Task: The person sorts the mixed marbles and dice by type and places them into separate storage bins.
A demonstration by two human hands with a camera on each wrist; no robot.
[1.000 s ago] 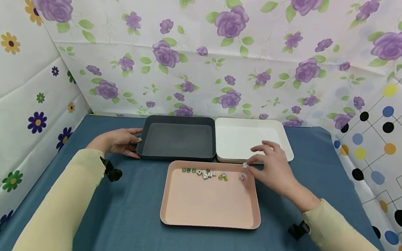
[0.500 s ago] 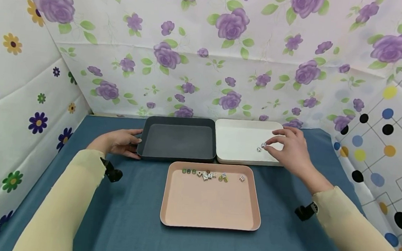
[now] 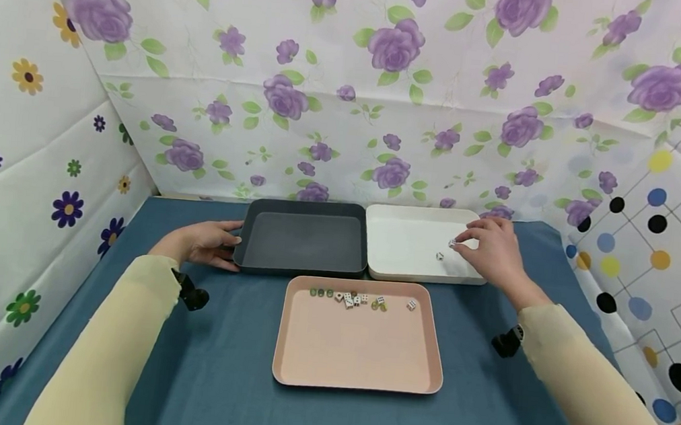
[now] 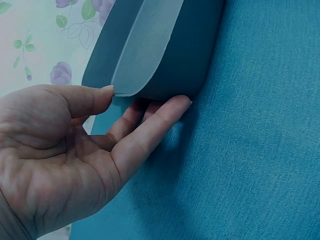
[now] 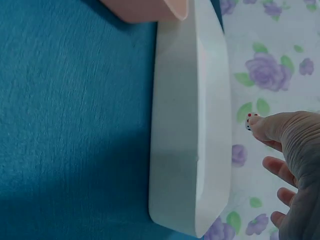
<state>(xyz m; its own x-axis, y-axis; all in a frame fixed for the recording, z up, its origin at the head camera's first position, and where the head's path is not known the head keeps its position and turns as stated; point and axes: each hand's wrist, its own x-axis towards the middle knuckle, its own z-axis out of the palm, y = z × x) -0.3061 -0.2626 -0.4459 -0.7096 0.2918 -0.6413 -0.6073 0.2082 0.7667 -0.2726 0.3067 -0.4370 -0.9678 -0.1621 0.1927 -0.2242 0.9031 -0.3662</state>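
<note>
In the head view my right hand (image 3: 492, 251) hovers over the right part of the white tray (image 3: 400, 224). Thumb and forefinger pinch a small white die (image 5: 251, 121), and red and dark dots show on it in the right wrist view. A second white die (image 3: 439, 255) lies in this tray, just left of the pinched one. My left hand (image 3: 207, 243) rests against the left end of the dark grey tray (image 3: 308, 240). Its thumb tip touches the rim at a corner, and the other fingers reach along the outer wall, as the left wrist view shows.
In front of both trays lies a pink tray (image 3: 359, 349). Along its far side sit several white dice (image 3: 349, 301) and several green pieces (image 3: 321, 293), with one die (image 3: 411, 305) apart at the right. Blue cloth (image 3: 212, 363) covers the table; patterned sheets stand behind and beside it.
My right hand has carried the die from the pink tray's far right corner up and right, over the white tray. The left hand stays at the dark tray.
</note>
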